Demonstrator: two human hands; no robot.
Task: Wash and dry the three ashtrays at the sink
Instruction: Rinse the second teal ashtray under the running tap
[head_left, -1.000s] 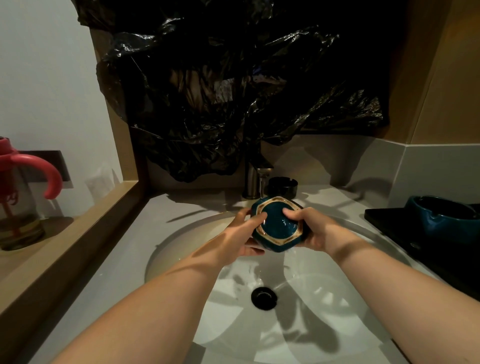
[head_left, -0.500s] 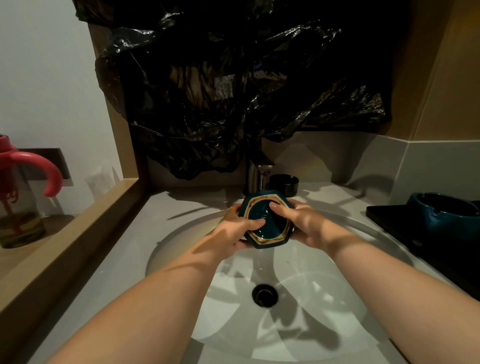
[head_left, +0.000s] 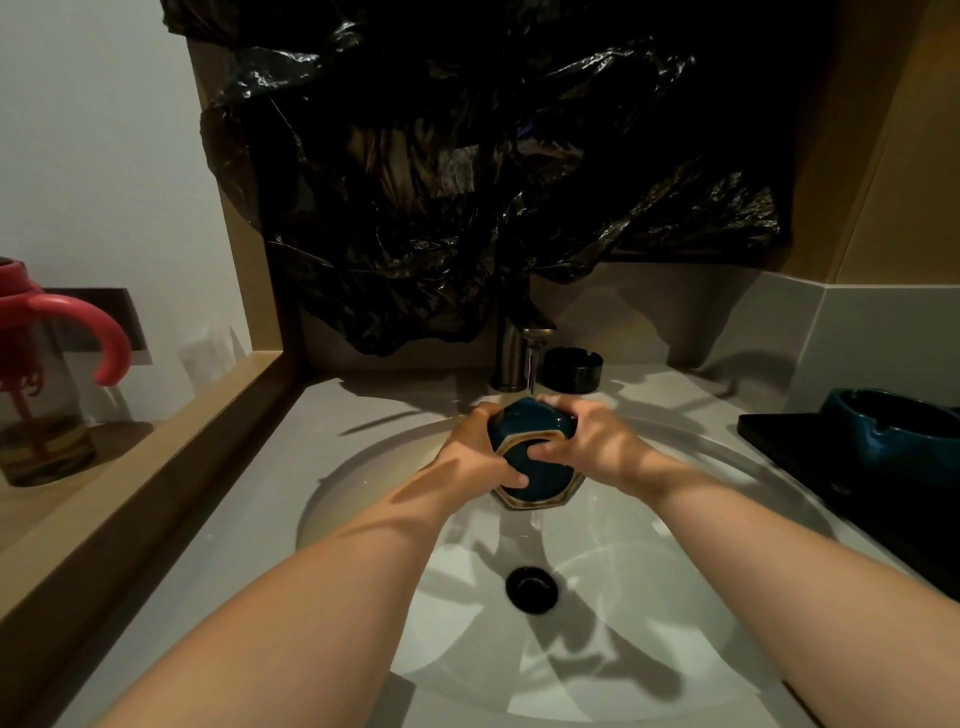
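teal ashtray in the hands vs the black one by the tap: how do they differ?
The teal ashtray is angular with a gold rim line; the black ashtray is round and plain. The teal one is held tilted over the basin by the left hand and right hand, under running water; the black one sits upright on the counter, untouched. The teal one looks larger, though it is nearer the camera. Both are dark.

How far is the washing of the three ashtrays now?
None looks finished. In hand: both hands, left and right, hold a teal ashtray under water running from the tap. Left: a black ashtray beside the tap, a teal one on the black tray, and all drying.
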